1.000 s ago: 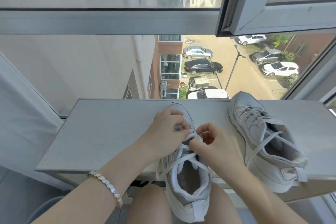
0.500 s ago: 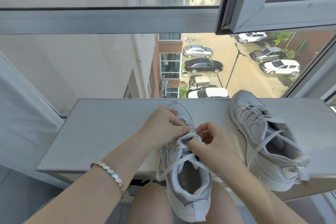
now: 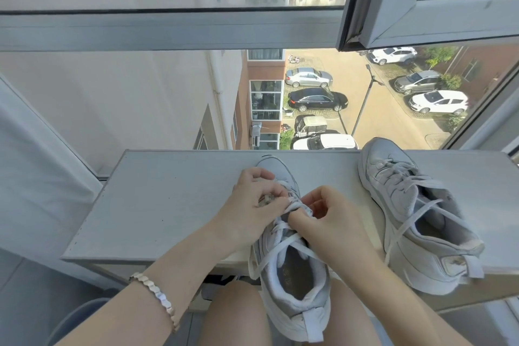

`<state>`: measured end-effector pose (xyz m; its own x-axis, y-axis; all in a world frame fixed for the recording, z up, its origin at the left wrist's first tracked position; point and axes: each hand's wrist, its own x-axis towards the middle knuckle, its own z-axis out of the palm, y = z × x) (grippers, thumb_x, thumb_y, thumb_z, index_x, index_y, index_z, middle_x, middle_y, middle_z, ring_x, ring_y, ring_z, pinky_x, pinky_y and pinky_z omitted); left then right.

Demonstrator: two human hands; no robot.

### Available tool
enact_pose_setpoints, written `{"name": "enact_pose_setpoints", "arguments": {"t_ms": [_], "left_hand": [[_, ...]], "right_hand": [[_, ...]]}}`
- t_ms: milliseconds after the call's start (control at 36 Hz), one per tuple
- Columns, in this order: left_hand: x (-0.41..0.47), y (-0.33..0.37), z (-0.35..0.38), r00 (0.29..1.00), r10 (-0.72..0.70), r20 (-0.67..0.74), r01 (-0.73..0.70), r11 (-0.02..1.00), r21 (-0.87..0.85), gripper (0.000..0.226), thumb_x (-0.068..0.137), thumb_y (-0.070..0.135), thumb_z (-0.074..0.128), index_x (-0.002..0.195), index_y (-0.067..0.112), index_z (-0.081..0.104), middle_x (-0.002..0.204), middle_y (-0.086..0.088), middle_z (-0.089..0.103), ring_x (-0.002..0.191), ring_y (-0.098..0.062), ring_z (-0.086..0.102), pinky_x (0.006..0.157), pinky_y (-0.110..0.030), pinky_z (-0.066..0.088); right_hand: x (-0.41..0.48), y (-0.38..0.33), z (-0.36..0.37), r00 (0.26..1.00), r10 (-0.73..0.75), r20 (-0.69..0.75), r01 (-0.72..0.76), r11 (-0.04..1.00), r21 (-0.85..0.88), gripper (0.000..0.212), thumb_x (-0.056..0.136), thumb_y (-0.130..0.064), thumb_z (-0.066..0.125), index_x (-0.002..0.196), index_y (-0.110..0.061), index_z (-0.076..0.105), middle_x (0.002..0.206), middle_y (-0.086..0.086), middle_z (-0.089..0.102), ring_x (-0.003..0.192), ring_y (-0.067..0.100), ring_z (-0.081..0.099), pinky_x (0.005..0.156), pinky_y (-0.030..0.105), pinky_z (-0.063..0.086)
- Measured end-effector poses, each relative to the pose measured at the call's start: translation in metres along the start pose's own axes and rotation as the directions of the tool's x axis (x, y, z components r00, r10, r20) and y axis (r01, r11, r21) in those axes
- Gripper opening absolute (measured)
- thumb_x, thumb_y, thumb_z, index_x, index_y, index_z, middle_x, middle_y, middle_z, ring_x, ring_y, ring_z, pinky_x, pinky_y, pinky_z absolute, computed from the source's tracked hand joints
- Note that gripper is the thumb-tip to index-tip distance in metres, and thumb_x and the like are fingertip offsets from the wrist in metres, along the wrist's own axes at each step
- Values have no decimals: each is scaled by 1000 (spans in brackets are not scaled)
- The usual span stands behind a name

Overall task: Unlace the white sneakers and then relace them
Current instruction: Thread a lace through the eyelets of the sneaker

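The widest stretch of the surface lies left of my hands, running from the window edge to the near edge. My left hand, fingers curled, pinches the lace at the eyelets of the near sneaker. Its toe sits on the surface and its heel hangs past the near edge over my legs. My right hand, also curled, pinches the lace just beside. Further right, the second sneaker reaches both edges, with a narrow gap between the shoes.

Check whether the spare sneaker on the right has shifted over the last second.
No. The right sneaker keeps its toe at the far edge of the shelf and its heel over the near edge, as before.
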<state>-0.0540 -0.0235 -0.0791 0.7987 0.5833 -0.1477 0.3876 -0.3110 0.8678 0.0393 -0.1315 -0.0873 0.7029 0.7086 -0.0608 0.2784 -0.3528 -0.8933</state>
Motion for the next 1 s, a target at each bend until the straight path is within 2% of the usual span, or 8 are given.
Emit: {"name": "enact_pose_setpoints", "arguments": {"t_ms": [111, 194, 250, 472, 583, 694, 861, 1000], "left_hand": [[-5, -1, -2, 997, 59, -51, -59, 998, 6, 24, 90, 12, 57, 74, 30, 55, 99, 15, 39, 93, 5, 46, 75, 5, 27], [-8, -3, 0, 992, 111, -61, -110, 994, 19, 26, 92, 12, 54, 74, 31, 54, 81, 11, 50, 68, 9, 49, 65, -3, 35], [-8, -2, 2, 988, 136, -74, -133, 990, 37, 26, 92, 12, 52, 74, 31, 53, 76, 10, 51, 62, 6, 47, 61, -6, 36], [-2, 8, 5, 973, 176, -149, -161, 981, 108, 21, 90, 13, 56, 74, 27, 56, 70, 8, 58, 65, 1, 52, 58, -7, 40], [6, 11, 2, 991, 59, -122, -59, 998, 2, 22, 86, 13, 62, 71, 28, 57, 71, 11, 61, 64, 0, 55, 60, -8, 41], [9, 15, -3, 998, -43, -39, 34, 977, -211, 16, 82, 14, 69, 85, 25, 57, 76, 7, 67, 73, -5, 60, 71, -17, 47], [12, 20, -8, 995, -95, 16, 97, 979, -179, 23, 79, 15, 73, 89, 24, 55, 87, -2, 69, 75, -12, 62, 74, -24, 48], [14, 14, -6, 989, -136, 52, 145, 931, -334, 20, 83, 3, 68, 83, 19, 55, 82, 1, 65, 80, -15, 60, 82, -29, 47]], "right_hand": [[0, -1, 3, 1000, -14, 11, 14, 999, -34, 10, 72, -23, 65, 77, -20, 58, 65, -5, 57, 50, 1, 45, 44, 12, 35], [0, -2, 5, 1000, -26, -7, 25, 998, -63, 10, 74, -23, 64, 78, -19, 57, 67, -4, 58, 53, 4, 45, 45, 14, 34], [-1, -2, 5, 999, -32, -23, 30, 996, -79, 10, 74, -22, 63, 79, -17, 56, 68, -3, 58, 54, 5, 46, 46, 14, 34], [1, -2, 6, 999, -27, -39, 23, 994, -111, 11, 75, -23, 62, 77, -16, 54, 66, -4, 57, 55, 5, 46, 47, 16, 33], [0, -3, 6, 999, -23, -34, 18, 992, -126, 13, 76, -24, 64, 79, -16, 54, 66, -5, 57, 55, 6, 47, 49, 19, 34], [-1, -4, 6, 999, -26, -38, 21, 990, -137, 16, 77, -28, 65, 77, -17, 53, 67, -4, 56, 57, 8, 48, 50, 21, 34], [-1, -7, 6, 999, -31, -25, 26, 984, -174, 15, 77, -27, 62, 79, -16, 52, 67, -3, 54, 59, 10, 46, 52, 24, 35], [-1, -7, 5, 1000, -17, -18, 14, 986, -166, 14, 79, -25, 61, 83, -15, 53, 71, -1, 57, 62, 12, 50, 53, 25, 36]]}}
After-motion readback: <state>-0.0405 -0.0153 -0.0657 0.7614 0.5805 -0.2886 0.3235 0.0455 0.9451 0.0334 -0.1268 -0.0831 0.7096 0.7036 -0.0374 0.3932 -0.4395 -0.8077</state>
